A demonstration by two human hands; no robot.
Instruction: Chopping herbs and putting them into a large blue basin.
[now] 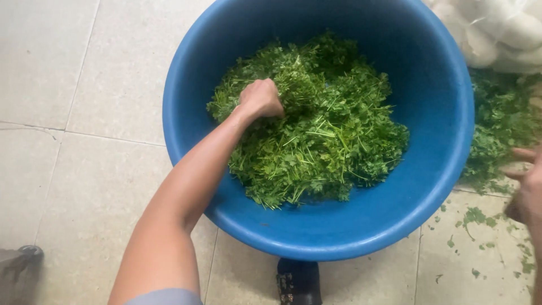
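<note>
Most leafy herbs (322,130) are gathered in the blue basin (440,113); the left hand (261,99) is clenched in them. A smaller pile (499,121) is left on the floor (73,169) at 3 o'clock, by the blurred right hand (528,189), whose fingers cannot be told.

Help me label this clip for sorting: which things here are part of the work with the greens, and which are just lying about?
In use:
left hand, closed in the chopped green herbs
blue tub holding them
right hand, at the frame's right edge, beside the loose herbs on the floor

Lying about:
white sack
dark shoe
tiled floor
</note>
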